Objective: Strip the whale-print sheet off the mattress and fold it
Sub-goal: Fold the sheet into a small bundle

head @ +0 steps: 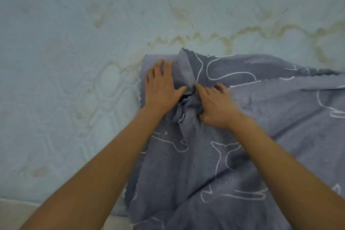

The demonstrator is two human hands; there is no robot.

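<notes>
sheet [261, 136]: rumpled on the bare mattress [74, 43], near right | left hand [162, 87]: flat, fingers spread, pressing a folded flap | right hand [214, 104]: on the bunched ridge, grip unclear | risk: you fold over that bunch and lock in a crooked crease
</notes>
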